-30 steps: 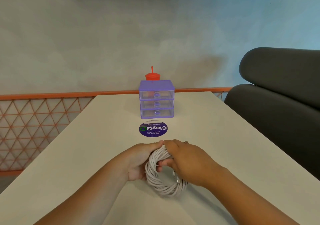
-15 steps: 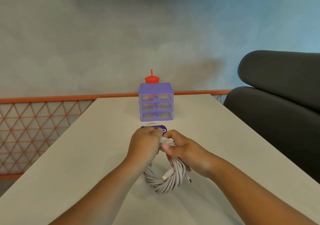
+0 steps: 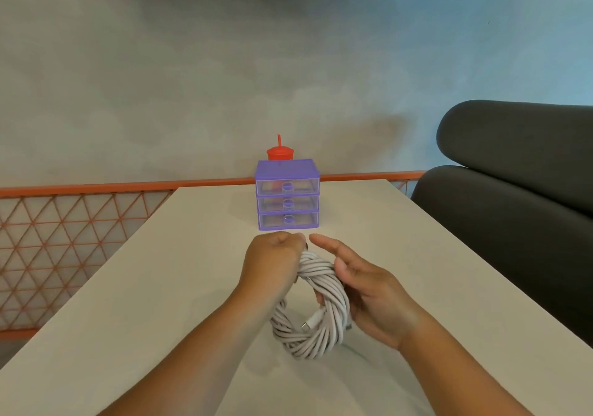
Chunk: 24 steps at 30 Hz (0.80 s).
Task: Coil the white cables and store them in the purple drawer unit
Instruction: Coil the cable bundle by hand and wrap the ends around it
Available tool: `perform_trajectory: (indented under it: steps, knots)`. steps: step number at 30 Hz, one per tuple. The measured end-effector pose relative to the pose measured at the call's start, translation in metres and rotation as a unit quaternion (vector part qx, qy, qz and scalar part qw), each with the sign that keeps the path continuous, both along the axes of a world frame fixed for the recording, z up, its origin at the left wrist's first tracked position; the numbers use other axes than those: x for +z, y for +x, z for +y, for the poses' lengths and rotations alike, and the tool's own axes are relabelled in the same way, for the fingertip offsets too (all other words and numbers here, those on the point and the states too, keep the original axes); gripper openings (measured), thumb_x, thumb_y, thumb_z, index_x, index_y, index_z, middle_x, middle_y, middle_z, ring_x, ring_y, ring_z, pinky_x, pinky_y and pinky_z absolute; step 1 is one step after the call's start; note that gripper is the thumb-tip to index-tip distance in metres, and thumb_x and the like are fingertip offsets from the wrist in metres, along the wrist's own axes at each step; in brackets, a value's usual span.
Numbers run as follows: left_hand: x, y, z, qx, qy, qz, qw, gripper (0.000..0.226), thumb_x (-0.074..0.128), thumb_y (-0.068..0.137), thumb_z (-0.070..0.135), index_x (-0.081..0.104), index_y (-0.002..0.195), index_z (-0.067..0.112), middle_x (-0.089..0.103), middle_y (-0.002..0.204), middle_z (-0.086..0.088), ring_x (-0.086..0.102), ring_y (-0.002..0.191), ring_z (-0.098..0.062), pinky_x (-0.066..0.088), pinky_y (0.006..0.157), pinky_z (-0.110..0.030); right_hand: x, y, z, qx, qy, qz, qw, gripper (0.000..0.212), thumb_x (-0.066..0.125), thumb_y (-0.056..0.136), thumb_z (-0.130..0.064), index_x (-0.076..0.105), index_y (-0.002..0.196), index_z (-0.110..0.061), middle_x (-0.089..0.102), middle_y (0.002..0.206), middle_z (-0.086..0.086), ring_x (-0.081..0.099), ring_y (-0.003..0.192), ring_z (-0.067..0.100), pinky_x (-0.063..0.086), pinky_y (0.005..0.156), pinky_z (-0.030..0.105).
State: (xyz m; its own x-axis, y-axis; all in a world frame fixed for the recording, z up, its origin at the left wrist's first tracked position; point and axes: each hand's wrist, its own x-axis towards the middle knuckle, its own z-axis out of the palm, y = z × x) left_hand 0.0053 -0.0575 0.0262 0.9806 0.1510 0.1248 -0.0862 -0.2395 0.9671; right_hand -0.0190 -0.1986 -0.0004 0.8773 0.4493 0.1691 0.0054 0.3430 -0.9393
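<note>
Your white cable coil (image 3: 316, 335) is wound, left hand (image 3: 272, 261) gripping its top, right hand (image 3: 372, 300) curled round its side; the purple drawer unit (image 3: 287, 194) at 12 o'clock is unopened.

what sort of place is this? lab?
Probably a lounge or cafe-style seating corner, not a lab: pale table beside a dark upholstered sofa, orange mesh railing behind it, bare plaster-look wall.
</note>
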Motion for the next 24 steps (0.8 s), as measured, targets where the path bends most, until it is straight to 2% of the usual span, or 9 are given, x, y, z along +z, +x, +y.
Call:
perform_trajectory:
  steps: [3,7,10,12,14,17,19,21,24]
  knots:
    - [0.007,0.001,0.006,-0.008,0.002,0.026,1.000,0.030,0.052,0.084,0.013,0.052,0.054,0.009,0.042,0.039,-0.003,0.037,0.044,-0.022,0.028,0.048,-0.024,0.003,-0.002,-0.009,-0.011,-0.108,-0.073,0.991,0.040,0.064,0.076,-0.051,0.058,0.110,-0.032,0.061,0.080,0.005,0.052,0.070,0.017,0.039,0.061,0.022]
    - [0.009,-0.002,0.010,-0.035,-0.018,0.057,0.998,0.040,0.053,0.082,0.012,0.053,0.043,0.015,0.040,0.038,-0.005,0.032,0.042,-0.021,0.025,0.043,-0.023,0.010,-0.002,-0.010,-0.177,-0.298,-0.231,0.909,0.007,0.052,0.092,-0.015,0.059,0.091,-0.018,0.060,0.077,0.007,0.051,0.068,0.023,0.046,0.060,0.028]
    - [0.009,-0.003,0.012,-0.042,-0.032,0.063,0.997,0.047,0.053,0.084,0.014,0.052,0.037,0.018,0.039,0.037,-0.004,0.030,0.039,-0.020,0.026,0.043,-0.024,0.012,-0.002,-0.005,-0.283,-0.314,-0.318,0.848,0.014,0.064,0.084,-0.011,0.071,0.081,-0.022,0.064,0.087,-0.014,0.052,0.090,0.005,0.042,0.071,0.007]
    - [0.009,-0.004,0.012,-0.033,-0.036,0.064,0.997,0.040,0.053,0.085,0.015,0.052,0.045,0.014,0.039,0.035,-0.003,0.030,0.036,-0.019,0.027,0.044,-0.024,0.010,-0.001,-0.003,-0.313,-0.313,-0.359,0.822,0.015,0.067,0.078,-0.009,0.074,0.082,-0.022,0.062,0.079,-0.022,0.054,0.086,0.000,0.040,0.073,0.005]
    - [0.008,-0.003,0.011,-0.018,-0.032,0.065,0.997,0.033,0.053,0.086,0.017,0.052,0.053,0.010,0.040,0.034,-0.002,0.031,0.035,-0.018,0.028,0.044,-0.024,0.009,-0.003,0.001,-0.321,-0.322,-0.350,0.819,0.018,0.068,0.078,-0.002,0.076,0.085,-0.017,0.062,0.074,-0.015,0.058,0.078,0.000,0.046,0.067,0.010]
    - [0.008,0.000,0.011,0.025,-0.022,0.056,0.998,0.028,0.053,0.086,0.019,0.053,0.060,0.008,0.041,0.040,-0.005,0.031,0.037,-0.019,0.027,0.047,-0.024,0.015,-0.015,0.008,-0.308,-0.394,-0.344,0.795,0.024,0.051,0.082,-0.015,0.073,0.090,-0.019,0.067,0.081,-0.001,0.056,0.082,0.009,0.048,0.069,0.021]
    - [0.008,0.003,0.011,0.051,-0.001,0.021,0.998,0.025,0.051,0.084,0.018,0.050,0.061,0.008,0.040,0.049,-0.010,0.030,0.045,-0.022,0.025,0.050,-0.027,0.023,-0.023,0.011,-0.251,-0.383,-0.294,0.839,0.031,0.044,0.077,-0.017,0.069,0.095,-0.018,0.066,0.091,0.001,0.055,0.086,0.011,0.047,0.075,0.024]
    - [0.008,0.004,0.009,0.069,0.028,-0.024,0.997,0.026,0.048,0.084,0.016,0.045,0.060,0.008,0.038,0.059,-0.015,0.030,0.056,-0.022,0.023,0.056,-0.031,0.028,-0.026,0.014,-0.224,-0.388,-0.256,0.856,0.024,0.051,0.076,-0.020,0.063,0.096,-0.019,0.063,0.091,-0.001,0.056,0.085,0.011,0.049,0.075,0.027]
    - [0.005,0.002,0.003,0.083,0.046,-0.046,0.994,0.028,0.046,0.085,0.017,0.041,0.059,0.009,0.037,0.062,-0.015,0.030,0.059,-0.022,0.024,0.059,-0.033,0.028,-0.022,0.025,-0.261,-0.450,-0.238,0.820,0.017,0.065,0.080,-0.027,0.055,0.093,-0.025,0.059,0.079,-0.011,0.056,0.072,0.007,0.044,0.059,0.017]
